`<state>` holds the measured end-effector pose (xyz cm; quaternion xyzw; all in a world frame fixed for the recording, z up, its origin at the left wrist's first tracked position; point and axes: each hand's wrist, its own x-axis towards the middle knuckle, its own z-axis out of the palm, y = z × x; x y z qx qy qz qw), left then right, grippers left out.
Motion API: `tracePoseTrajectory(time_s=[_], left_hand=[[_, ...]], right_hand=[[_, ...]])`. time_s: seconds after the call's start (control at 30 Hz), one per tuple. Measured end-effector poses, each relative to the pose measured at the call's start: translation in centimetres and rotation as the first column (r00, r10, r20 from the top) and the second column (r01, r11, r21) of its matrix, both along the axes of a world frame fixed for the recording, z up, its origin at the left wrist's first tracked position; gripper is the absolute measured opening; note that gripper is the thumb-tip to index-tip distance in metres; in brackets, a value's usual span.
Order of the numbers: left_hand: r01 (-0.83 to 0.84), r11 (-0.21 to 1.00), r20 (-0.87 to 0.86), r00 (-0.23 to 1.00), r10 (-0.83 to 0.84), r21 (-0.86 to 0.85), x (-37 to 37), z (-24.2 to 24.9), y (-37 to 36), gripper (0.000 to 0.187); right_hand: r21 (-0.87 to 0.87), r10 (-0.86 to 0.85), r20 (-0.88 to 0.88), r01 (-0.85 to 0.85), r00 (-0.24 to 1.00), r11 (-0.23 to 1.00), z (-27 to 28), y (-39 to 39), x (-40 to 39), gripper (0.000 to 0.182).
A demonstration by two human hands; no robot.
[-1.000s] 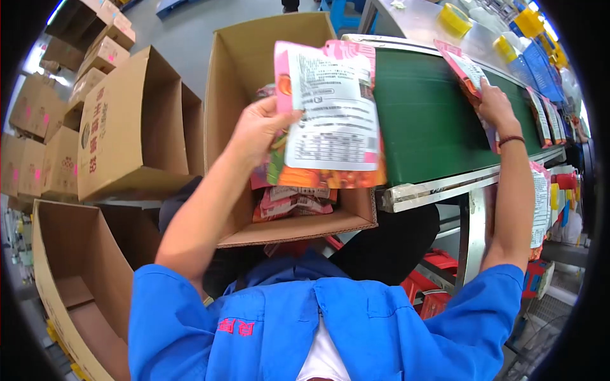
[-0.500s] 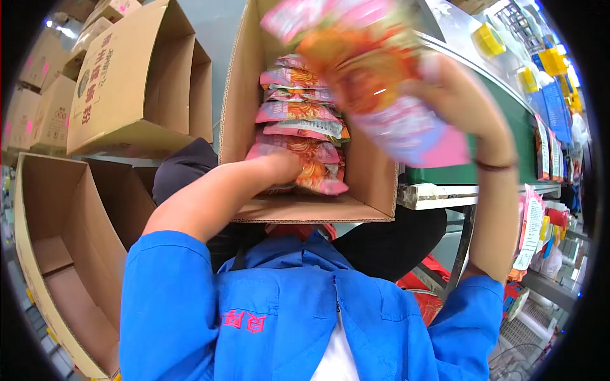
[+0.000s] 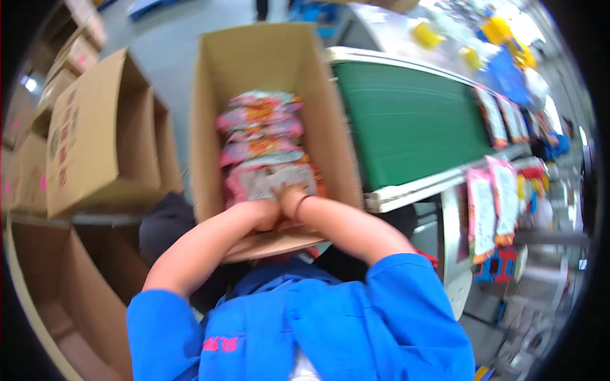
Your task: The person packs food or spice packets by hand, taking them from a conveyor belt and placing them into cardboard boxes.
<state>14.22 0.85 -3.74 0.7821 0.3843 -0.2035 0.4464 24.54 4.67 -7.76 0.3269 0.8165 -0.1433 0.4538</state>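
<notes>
An open cardboard carton (image 3: 340,165) stands in front of me with a row of pink and orange food packets (image 3: 260,147) inside. The nearest packet (image 3: 260,182) lies with its pale printed side up. My right hand (image 3: 292,199) rests on that packet's near edge, its fingers spread. Close beside it, at the carton's near end, is my left hand (image 3: 265,213); its fingers are hidden and blurred.
A green conveyor belt (image 3: 413,120) runs to the right, with several packets (image 3: 492,117) at its far end. More packets (image 3: 483,209) hang by its frame. Open cartons (image 3: 89,140) stand on the left, and another carton (image 3: 41,267) lies nearer me.
My right hand has brought its packet down from above the belt side into the carton and let go of it. My left hand has shifted toward the carton's near end. The view has tilted.
</notes>
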Motion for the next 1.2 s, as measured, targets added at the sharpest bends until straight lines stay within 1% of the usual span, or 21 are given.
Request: tracePoseTrajectory(time_s=[0.07,0.1,0.13,0.17,0.23,0.3,0.33,0.37,0.4,0.43,0.5,0.53,0.6,0.67,0.73,0.8,0.83,0.9,1.07,1.13,1.2], left_hand=[[-0.056,0.995,0.156,0.987,0.041,0.087,-0.6,0.2,1.7,0.023],[-0.087,0.987,0.134,0.989,0.069,0.134,-1.2,-0.2,2.0,0.022],[-0.126,0.977,0.111,0.988,0.108,0.174,-1.8,-0.8,1.9,0.021],[-0.193,0.962,0.113,0.978,0.174,0.192,-2.0,-0.2,1.9,0.021],[-0.233,0.946,0.117,0.970,0.211,0.225,-2.5,0.3,2.0,0.021],[-0.309,0.863,0.224,0.946,0.235,0.400,-2.6,0.0,2.5,0.020],[-0.285,0.865,0.222,0.953,0.208,0.413,-2.2,0.4,2.7,0.020],[-0.419,0.816,0.310,0.899,0.310,0.399,-1.8,0.9,2.9,0.019],[-0.543,0.754,0.395,0.827,0.401,0.371,-1.5,1.3,3.0,0.018],[-0.582,0.741,0.448,0.791,0.417,0.337,-1.4,0.7,3.3,0.018],[-0.573,0.744,0.438,0.799,0.412,0.345,-0.8,1.4,3.5,0.018],[-0.586,0.734,0.427,0.793,0.434,0.343,-0.7,1.5,3.4,0.019],[-0.584,0.728,0.462,0.789,0.406,0.358,-0.9,0.3,3.3,0.019],[-0.724,0.663,0.539,0.642,0.546,0.190,-1.0,0.1,3.6,0.017],[-0.728,0.654,0.549,0.639,0.538,0.205,-1.1,0.7,4.9,0.018],[-0.811,0.574,0.558,0.530,0.638,0.114,-0.8,2.5,6.0,0.018],[-0.844,0.536,0.649,0.423,0.633,0.027,0.4,4.1,6.4,0.023],[-0.852,0.523,0.664,0.397,0.633,0.010,2.6,7.6,7.4,0.025],[-0.876,0.480,0.717,0.308,0.625,-0.042,7.7,12.5,9.9,0.030],[-0.863,0.490,0.699,0.275,0.660,-0.124,9.6,13.9,10.4,0.029],[-0.845,0.491,0.678,0.235,0.696,-0.211,11.4,14.4,10.9,0.027]], right_hand=[[-0.201,0.003,-0.092,-0.022,0.996,0.979,0.1,0.7,0.4,0.062],[-0.411,-0.326,-0.283,0.193,0.902,0.891,-2.0,1.5,1.6,0.043],[-0.217,-0.078,-0.516,-0.042,0.853,0.975,0.0,1.5,2.4,0.035],[-0.206,-0.051,-0.486,-0.058,0.873,0.977,2.7,2.3,2.7,0.033],[-0.148,-0.217,-0.572,0.161,0.791,0.976,9.4,2.9,3.6,0.037],[-0.155,-0.302,-0.847,0.339,0.438,0.928,17.9,2.4,8.3,0.043],[-0.201,-0.289,-0.943,0.407,0.167,0.891,18.2,2.5,11.1,0.047],[-0.156,-0.230,-0.970,0.516,0.083,0.842,21.7,1.9,14.5,0.048],[0.064,-0.003,-0.995,0.645,0.102,0.761,22.2,1.8,18.5,0.048],[0.147,0.061,-0.988,0.753,0.141,0.641,23.3,1.3,22.8,0.048],[0.147,-0.069,-0.981,0.932,0.179,0.332,26.1,-0.5,29.7,0.050],[0.268,-0.005,-0.962,0.943,0.274,0.197,23.8,-0.4,34.9,0.055],[0.546,-0.110,-0.835,0.837,0.539,-0.049,22.5,-1.2,42.8,0.065],[0.631,-0.326,-0.768,0.738,0.551,-0.239,22.2,-1.8,48.5,0.073],[0.693,-0.410,-0.714,0.658,0.568,-0.294,22.3,-2.3,51.2,0.077],[0.771,-0.604,-0.611,0.558,0.513,-0.306,22.5,-2.5,52.1,0.073],[0.755,-0.593,-0.629,0.576,0.502,-0.314,21.4,-2.2,53.4,0.073],[0.849,-0.635,-0.503,0.472,0.587,-0.237,19.2,-1.3,56.3,0.062],[0.823,-0.421,-0.567,0.497,0.708,-0.273,19.5,-0.9,58.9,0.045],[0.657,-0.365,-0.751,0.679,0.551,-0.327,23.1,-1.7,57.9,0.040],[0.606,-0.254,-0.794,0.688,0.552,-0.398,26.3,-2.8,56.1,0.034]])
